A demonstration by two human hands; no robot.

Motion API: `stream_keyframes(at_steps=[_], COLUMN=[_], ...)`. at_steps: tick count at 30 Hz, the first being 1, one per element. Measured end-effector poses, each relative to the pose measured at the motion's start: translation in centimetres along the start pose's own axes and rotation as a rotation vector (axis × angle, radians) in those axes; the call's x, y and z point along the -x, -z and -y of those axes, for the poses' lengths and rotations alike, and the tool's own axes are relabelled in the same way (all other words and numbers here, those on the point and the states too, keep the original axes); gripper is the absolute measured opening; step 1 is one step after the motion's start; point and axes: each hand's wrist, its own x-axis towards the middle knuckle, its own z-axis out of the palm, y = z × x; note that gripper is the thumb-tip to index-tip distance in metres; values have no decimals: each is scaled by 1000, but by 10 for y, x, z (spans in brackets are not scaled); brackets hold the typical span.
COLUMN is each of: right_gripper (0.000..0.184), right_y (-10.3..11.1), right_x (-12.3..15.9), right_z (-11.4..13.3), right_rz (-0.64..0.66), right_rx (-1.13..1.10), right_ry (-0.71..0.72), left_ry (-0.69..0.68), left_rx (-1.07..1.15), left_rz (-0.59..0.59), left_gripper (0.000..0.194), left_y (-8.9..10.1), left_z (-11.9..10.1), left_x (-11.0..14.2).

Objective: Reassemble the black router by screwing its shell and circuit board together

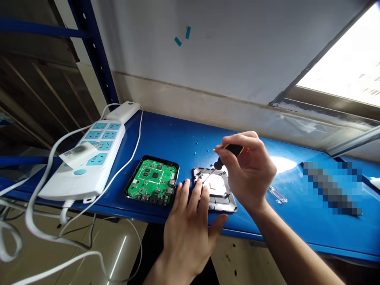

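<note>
My right hand (248, 170) grips a small screwdriver (226, 156) with a black and yellow handle. Its tip points down and left into a grey square cover (218, 193) lying on the blue shelf (166, 136). My left hand (190, 221) rests flat at the shelf's front edge, fingertips touching the cover's left side. Just left of it sits a black case holding a green circuit board (152, 182). Several tiny screws (196, 148) lie loose on the shelf behind the cover.
A white power strip (86, 162) with blue sockets and white cables (38, 198) lies at the left. A small clear piece (277, 194) lies right of my right hand. A wall rises behind, with a window at the upper right. A blurred patch covers the right shelf.
</note>
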Motion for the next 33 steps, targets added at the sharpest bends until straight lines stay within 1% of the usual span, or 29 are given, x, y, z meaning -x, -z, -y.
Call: stream_keyframes(at_steps=[2, 5, 7, 9, 12, 15, 16, 19, 20, 22, 25, 27, 29, 31, 33], right_gripper=[17, 28, 22, 15, 18, 25, 24, 10, 10, 12, 28, 23, 18, 21, 24], right_y=[-2, -2, 0, 2, 3, 2, 1, 0, 0, 0, 0, 0, -1, -3, -4], right_x=[0, 0, -1, -1, -2, -2, -2, -2, -2, -2, 0, 1, 2, 4, 5], right_z=[0, -1, -1, -1, 0, 1, 1, 1, 1, 2, 5, 6, 7, 8, 9], right_rz=[-10, 14, 14, 9, 13, 26, 26, -6, -14, -5, 43, 48, 17, -11, -2], right_rx=[35, -17, -9, 68, 124, 77, 70, 93, 105, 101, 70, 107, 168, 169, 103], right_ry=[-42, -86, -54, -13, -35, -81, -75, -34, -36, -67, -104, -92, -86, -106, -138], left_ry=[6, 6, 5, 11, 22, 26, 27, 26, 24, 22, 21, 24, 26, 30, 29], left_rx=[-1, 3, 4, 8, 18, 21, 21, 23, 22, 23, 27, 25, 18, 10, 2], left_rz=[7, 28, 49, 78, 105, 105, 111, 139, 146, 157, 166, 169, 180, 198, 210], left_gripper=[61, 62, 62, 63, 64, 65, 65, 66, 66, 66, 66, 67, 68, 69, 68], left_y=[-1, -1, 0, 1, 2, 3, 3, 3, 3, 3, 4, 4, 5, 5, 6], left_z=[0, 1, 2, 2, 2, 1, 2, 2, 3, 3, 3, 3, 3, 3, 3], left_x=[1, 2, 2, 1, 0, 0, 0, 1, 1, 1, 1, 1, 1, 1, 1])
